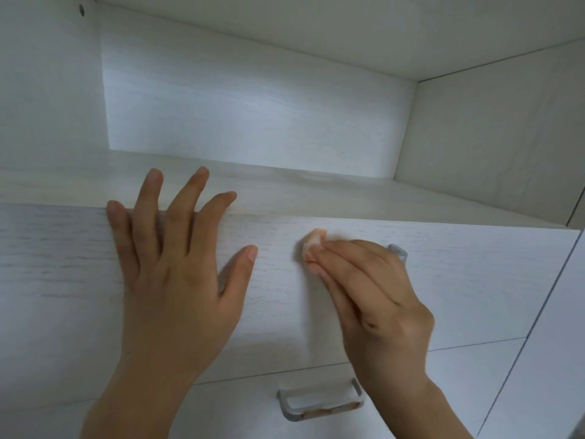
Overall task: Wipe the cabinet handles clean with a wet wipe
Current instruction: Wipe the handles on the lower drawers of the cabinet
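Note:
My left hand (172,267) lies flat with spread fingers on the upper drawer front (63,280), its fingertips reaching over the top edge. My right hand (370,296) grips a small folded wet wipe (311,240) and covers most of the upper drawer's metal handle; only the handle's right end (398,251) shows. The wipe sticks out past my fingertips at the handle's left end. A second metal handle (319,402) sits on the lower drawer front, below my right wrist, with brownish marks along its bar.
Above the drawers is an open white cabinet compartment (253,115) with a shelf surface (316,191). A vertical cabinet panel edge (544,312) runs down the right side.

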